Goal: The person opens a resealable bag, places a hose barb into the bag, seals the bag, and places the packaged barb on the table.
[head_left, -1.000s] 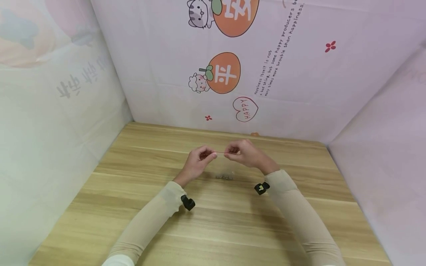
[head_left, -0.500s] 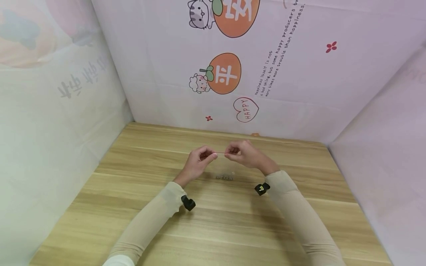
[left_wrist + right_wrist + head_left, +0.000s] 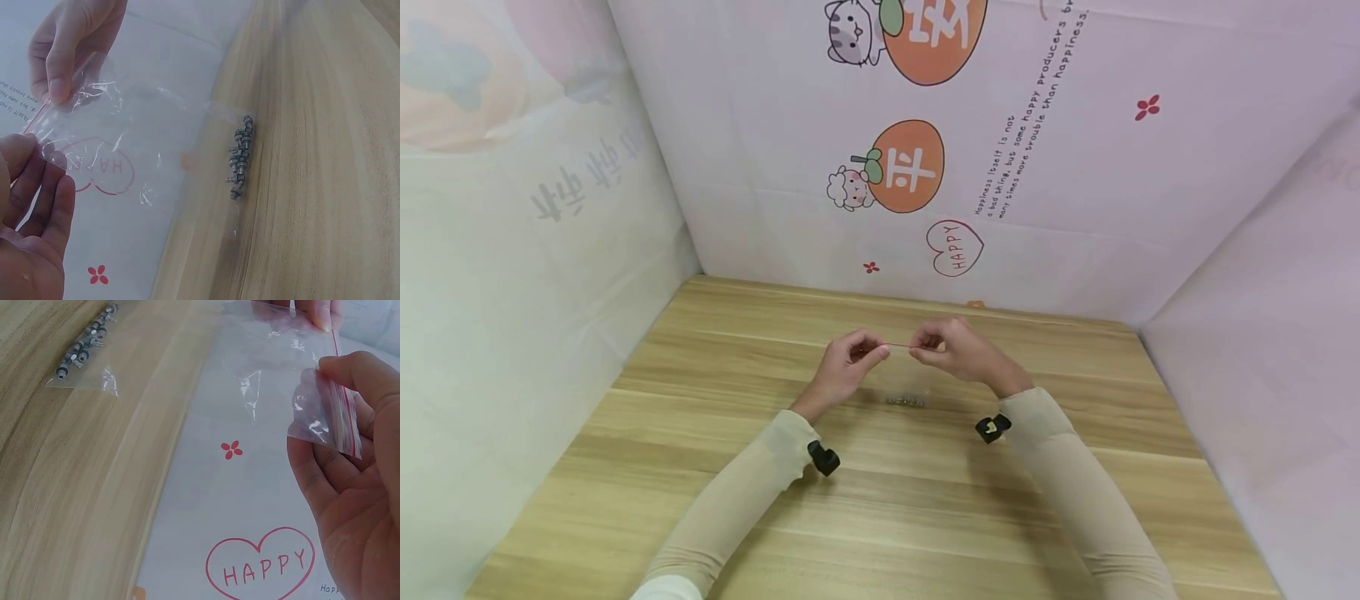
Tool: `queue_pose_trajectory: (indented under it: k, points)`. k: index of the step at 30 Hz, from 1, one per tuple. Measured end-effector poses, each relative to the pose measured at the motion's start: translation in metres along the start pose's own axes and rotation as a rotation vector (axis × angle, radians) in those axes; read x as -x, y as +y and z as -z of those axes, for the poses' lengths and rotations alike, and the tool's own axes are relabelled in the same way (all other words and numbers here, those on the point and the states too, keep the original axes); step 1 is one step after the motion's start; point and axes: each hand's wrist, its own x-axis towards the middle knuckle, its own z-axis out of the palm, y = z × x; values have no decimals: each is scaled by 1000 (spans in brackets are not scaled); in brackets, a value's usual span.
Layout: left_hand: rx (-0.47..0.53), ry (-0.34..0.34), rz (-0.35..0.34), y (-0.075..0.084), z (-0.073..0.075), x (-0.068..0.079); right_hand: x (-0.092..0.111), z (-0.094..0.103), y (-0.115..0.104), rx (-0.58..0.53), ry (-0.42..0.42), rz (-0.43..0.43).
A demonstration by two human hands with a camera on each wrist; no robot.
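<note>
Between my two hands hangs a clear zip-lock bag (image 3: 147,134), its red seal line stretched across the top. My left hand (image 3: 841,367) pinches the bag's top edge between thumb and fingers. At the other side of the same edge, my right hand (image 3: 958,348) pinches the seal with its thumb on top; a corner of the bag folds down over its fingers in the right wrist view. Several small grey metal fittings (image 3: 239,159) with dark rings lie bunched along the bag's bottom, low over the wooden table.
The wood-grain table (image 3: 880,517) spreads under both arms. Behind it rises a white sheet (image 3: 775,167) printed with oranges and a heart, and pale sheets stand at the left (image 3: 535,317) and right (image 3: 1262,350) sides. Each sleeve carries a small black wrist camera (image 3: 824,458).
My right hand has slid very slightly to the right, so a little more of the red seal line shows between the hands. My left hand stays in place.
</note>
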Motion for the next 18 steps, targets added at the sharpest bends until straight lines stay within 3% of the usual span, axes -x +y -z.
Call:
queue_pose_trajectory:
  k: [18]
  points:
    - [13,-1,13,0,-1,2,7,3,2,13,1,-17]
